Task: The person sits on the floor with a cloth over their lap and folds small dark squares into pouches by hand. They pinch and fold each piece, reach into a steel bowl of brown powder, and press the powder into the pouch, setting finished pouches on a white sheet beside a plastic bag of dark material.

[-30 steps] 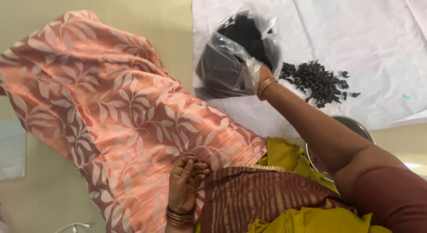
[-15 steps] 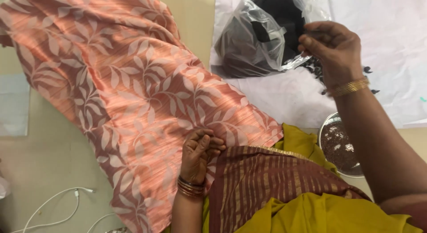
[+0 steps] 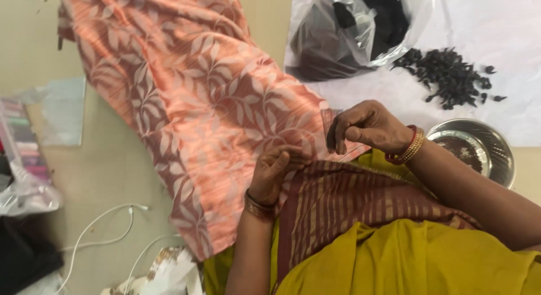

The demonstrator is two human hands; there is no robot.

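Note:
A peach cloth with a pale leaf pattern and a brown striped border (image 3: 214,98) lies spread across the floor and my lap. My left hand (image 3: 273,171) pinches the cloth's edge near my knee. Just above it, my right hand (image 3: 363,126) is closed on a small dark piece held at the fingertips, close to the cloth's edge. Both wrists wear bangles.
A clear plastic bag of dark pieces (image 3: 352,30) and a loose pile of the same pieces (image 3: 451,75) rest on a white sheet (image 3: 507,30). A steel bowl (image 3: 479,151) stands at my right. White cables (image 3: 107,227) and plastic packets (image 3: 28,160) lie at the left.
My right hand has come back from the plastic bag to the cloth's edge beside my left hand, carrying a dark piece. The view has shifted left.

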